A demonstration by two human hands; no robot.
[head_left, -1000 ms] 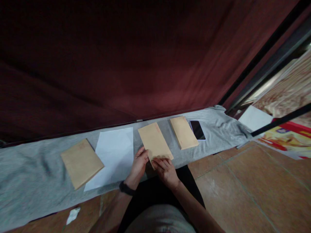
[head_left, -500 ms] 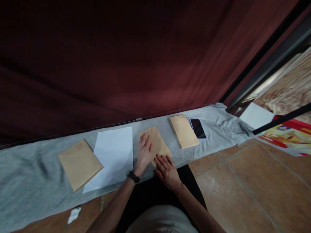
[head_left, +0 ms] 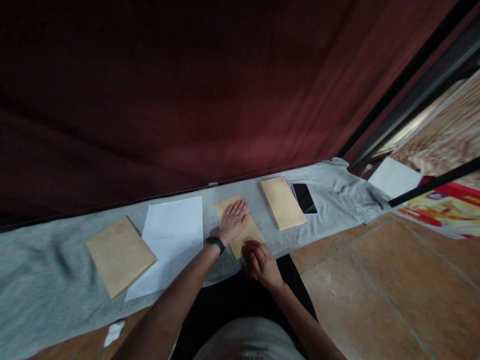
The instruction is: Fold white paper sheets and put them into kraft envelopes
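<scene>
A brown paper envelope [head_left: 247, 235] lies flat on the grey cloth in front of me. My left hand [head_left: 233, 220], with a dark watch on the wrist, rests palm down across its upper part, fingers extended. At the near end of the envelope is my right hand [head_left: 261, 262], its fingers curled in around the lower edge; what sits under those fingers is partly hidden. Left of the envelope is a sheet of white paper [head_left: 174, 235], partly covered by a brown envelope stack [head_left: 120, 255]. To the right lies another stack of brown envelopes [head_left: 283, 202].
A smartphone [head_left: 304, 198] lies beside the right stack. The narrow surface is covered by a grey cloth [head_left: 48, 265], with a dark red curtain [head_left: 210, 115] behind it. A white scrap [head_left: 114, 333] is on the tiled floor [head_left: 348, 290]. A colourful printed sheet [head_left: 446, 207] lies far right.
My left hand has slid to the right and lies more squarely over the envelope. My right hand's fingers, flat on the near end before, have curled in at its lower edge.
</scene>
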